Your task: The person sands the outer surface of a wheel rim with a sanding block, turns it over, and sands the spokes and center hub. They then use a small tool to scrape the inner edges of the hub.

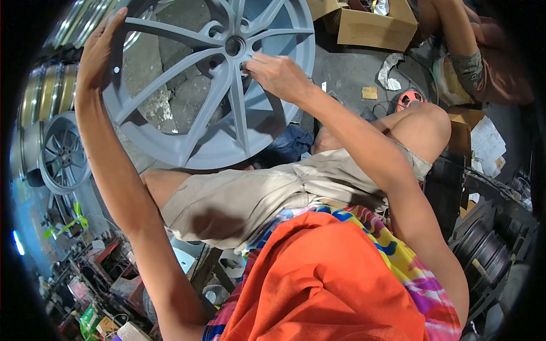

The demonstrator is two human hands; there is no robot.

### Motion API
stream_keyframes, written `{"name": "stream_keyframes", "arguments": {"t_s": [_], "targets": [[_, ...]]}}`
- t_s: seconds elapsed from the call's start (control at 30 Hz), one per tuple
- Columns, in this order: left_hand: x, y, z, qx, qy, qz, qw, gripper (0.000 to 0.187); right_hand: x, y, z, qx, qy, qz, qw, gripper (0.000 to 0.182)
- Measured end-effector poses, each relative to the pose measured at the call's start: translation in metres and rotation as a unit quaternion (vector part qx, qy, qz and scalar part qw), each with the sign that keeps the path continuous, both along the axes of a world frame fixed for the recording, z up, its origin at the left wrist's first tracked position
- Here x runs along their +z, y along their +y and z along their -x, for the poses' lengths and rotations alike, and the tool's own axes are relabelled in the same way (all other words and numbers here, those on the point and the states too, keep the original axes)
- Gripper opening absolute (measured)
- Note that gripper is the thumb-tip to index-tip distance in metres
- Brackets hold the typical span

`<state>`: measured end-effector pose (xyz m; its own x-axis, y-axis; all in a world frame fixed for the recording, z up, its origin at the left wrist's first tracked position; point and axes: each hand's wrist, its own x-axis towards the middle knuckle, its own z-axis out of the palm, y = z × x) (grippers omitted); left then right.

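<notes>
A grey, matte multi-spoke wheel rim stands tilted in front of my lap, its spoked face towards me. My left hand grips its outer edge at the upper left, fingers stretched along the lip. Close to the centre bore, my right hand has its fingers bent and pinched together at one of the bolt holes. Whatever small thing those fingertips may hold is hidden. Beige shorts cover my lap below the rim.
More wheel rims stand stacked at the left. A cardboard box sits at the top, near another person's bent leg. A red round object and crumpled paper lie on the floor. Clutter fills the lower left.
</notes>
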<state>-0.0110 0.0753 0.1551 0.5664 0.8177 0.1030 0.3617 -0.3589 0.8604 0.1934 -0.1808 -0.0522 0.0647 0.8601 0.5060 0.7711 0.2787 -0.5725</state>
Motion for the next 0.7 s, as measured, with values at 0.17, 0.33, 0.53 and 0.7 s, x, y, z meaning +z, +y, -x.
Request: {"name": "stream_keyframes", "arguments": {"t_s": [0.17, 0.33, 0.53, 0.7], "targets": [[-0.002, 0.013, 0.007, -0.008, 0.026, -0.015, 1.000, 0.060, -0.001, -0.007, 0.018, -0.115, -0.070, 0.074, 0.988, 0.012], [-0.007, 0.021, 0.014, -0.022, 0.012, 0.003, 1.000, 0.058, 0.015, 0.007, 0.003, -0.042, 0.021, 0.065, 0.997, 0.011], [0.010, -0.033, -0.013, 0.000, 0.030, -0.078, 0.996, 0.036, 0.006, -0.008, 0.006, -0.059, 0.120, 0.141, 0.981, 0.022], [0.013, -0.036, -0.013, -0.013, 0.029, -0.053, 0.998, 0.036, 0.069, -0.014, -0.012, -0.031, 0.180, 0.216, 0.959, 0.025]]}}
